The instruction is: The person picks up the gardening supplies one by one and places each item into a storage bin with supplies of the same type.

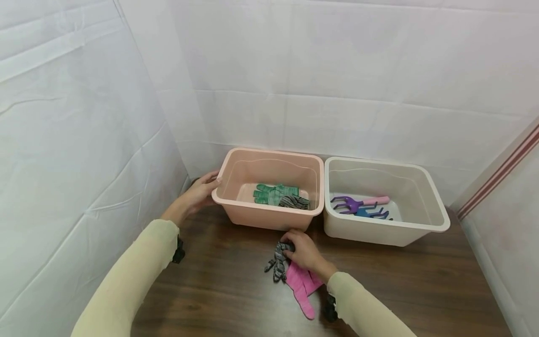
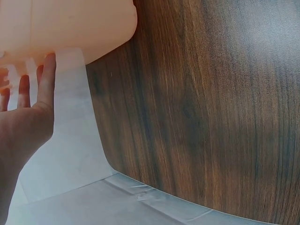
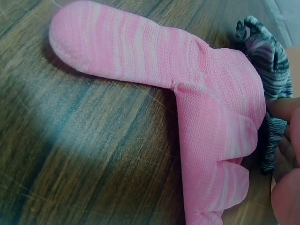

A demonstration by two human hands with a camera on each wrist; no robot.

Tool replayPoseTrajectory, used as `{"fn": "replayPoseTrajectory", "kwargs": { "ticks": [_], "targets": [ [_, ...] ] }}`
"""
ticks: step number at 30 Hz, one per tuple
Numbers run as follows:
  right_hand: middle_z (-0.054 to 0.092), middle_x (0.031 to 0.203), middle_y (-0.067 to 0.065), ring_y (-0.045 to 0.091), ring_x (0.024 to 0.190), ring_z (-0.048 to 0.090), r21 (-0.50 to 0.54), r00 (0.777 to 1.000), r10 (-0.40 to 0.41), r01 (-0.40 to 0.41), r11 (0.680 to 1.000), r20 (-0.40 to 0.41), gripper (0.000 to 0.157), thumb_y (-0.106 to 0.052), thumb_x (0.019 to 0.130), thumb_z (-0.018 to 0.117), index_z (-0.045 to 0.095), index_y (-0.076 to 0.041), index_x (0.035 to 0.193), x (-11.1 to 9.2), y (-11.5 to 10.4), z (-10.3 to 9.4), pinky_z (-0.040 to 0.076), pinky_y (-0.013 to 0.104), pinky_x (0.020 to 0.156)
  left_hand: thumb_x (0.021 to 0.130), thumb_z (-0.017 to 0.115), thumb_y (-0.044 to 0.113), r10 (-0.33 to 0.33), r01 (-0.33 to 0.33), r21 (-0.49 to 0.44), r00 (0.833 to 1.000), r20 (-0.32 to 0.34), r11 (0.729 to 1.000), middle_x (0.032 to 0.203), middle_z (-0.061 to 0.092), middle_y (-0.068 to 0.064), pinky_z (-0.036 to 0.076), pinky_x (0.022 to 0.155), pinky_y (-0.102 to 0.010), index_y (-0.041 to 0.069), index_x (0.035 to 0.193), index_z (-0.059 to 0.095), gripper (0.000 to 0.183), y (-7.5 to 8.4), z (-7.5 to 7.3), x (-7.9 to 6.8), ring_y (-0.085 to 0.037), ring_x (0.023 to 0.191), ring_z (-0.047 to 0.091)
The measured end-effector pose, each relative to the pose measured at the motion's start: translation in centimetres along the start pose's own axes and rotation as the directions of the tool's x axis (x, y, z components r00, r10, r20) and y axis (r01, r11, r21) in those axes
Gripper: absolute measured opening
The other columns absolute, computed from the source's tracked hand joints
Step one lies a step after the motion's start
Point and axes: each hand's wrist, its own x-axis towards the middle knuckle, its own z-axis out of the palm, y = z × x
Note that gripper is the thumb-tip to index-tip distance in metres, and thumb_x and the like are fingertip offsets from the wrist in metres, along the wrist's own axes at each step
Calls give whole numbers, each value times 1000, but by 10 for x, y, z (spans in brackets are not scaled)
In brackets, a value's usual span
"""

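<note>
My left hand point(image 1: 201, 193) is at the left end of the peach bin point(image 1: 269, 216), touching it just under the rim. Its fingers point(image 2: 46, 84) look fairly straight against the bin's outer wall in the left wrist view. In front of that bin, my right hand point(image 1: 304, 250) pinches a black-and-grey striped knit glove point(image 1: 279, 263), whose fingers point toward me. A pink striped knit glove point(image 1: 300, 284) lies on the table, partly under the right hand and wrist; the right wrist view shows the striped glove point(image 3: 269, 61) just beyond the pink glove point(image 3: 211, 108).
Inside the peach bin lie a green glove point(image 1: 273, 193) and a dark striped glove point(image 1: 294, 201). A white bin point(image 1: 368, 233) beside it holds a purple hand rake with a pink handle point(image 1: 376, 200) and a blue rake point(image 1: 367, 213). White sheeting point(image 1: 294, 117) walls the wooden table point(image 1: 219, 290).
</note>
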Motion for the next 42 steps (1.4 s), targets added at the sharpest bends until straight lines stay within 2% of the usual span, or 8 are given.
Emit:
{"fn": "replayPoseTrajectory", "kwargs": {
  "ticks": [6,13,16,20,27,34,42],
  "targets": [
    [70,112,4,26,107,67,-19,1000,13,-13,1000,-3,22,-7,91,84,75,-11,110,0,0,1,56,46,96,115,48,31,10,-10,-20,1000,0,1000,174,21,-15,44,111,-64,15,171,20,64,-2,1,1,-44,150,38],
    [70,109,4,26,105,68,0,1000,27,-27,1000,7,19,-6,92,83,75,-10,109,2,-2,0,56,46,95,115,47,31,16,-16,-9,1000,3,1000,174,22,-16,52,105,-56,14,171,20,64,-3,0,1,-44,150,39],
    [70,108,4,25,104,68,9,1000,21,-21,1000,-7,19,-5,91,83,75,-10,107,2,-5,-3,56,46,94,115,47,31,15,-15,-16,1000,8,1000,174,21,-16,51,105,-57,14,171,20,64,-3,0,1,-44,150,38],
    [71,107,2,23,103,69,15,998,-26,27,1000,-51,19,-5,90,83,75,-11,106,3,-11,-8,57,43,92,115,47,31,15,-15,-18,1000,6,1000,174,22,-16,50,106,-58,13,171,20,64,-3,0,2,-44,150,39],
    [69,102,-2,22,97,69,27,989,-119,122,992,-87,17,-6,90,83,74,-14,103,6,-26,-20,58,39,87,115,46,29,21,-21,-14,1000,6,1000,174,22,-17,57,94,-44,12,170,21,63,-3,0,0,-44,150,38],
    [68,100,-6,18,90,66,49,985,-153,157,986,-76,14,-9,91,82,75,-15,103,4,-44,-35,57,32,80,115,46,29,19,-19,-22,1000,2,1000,174,22,-17,44,111,-63,12,170,20,63,-4,-1,0,-44,150,37],
    [67,99,-7,15,85,63,53,983,-176,179,982,-59,14,-10,92,82,77,-15,104,1,-65,-62,54,27,73,115,47,29,23,-23,-34,1000,2,999,174,22,-17,40,113,-66,12,170,22,62,-3,2,1,-44,151,37]
  ]
}}
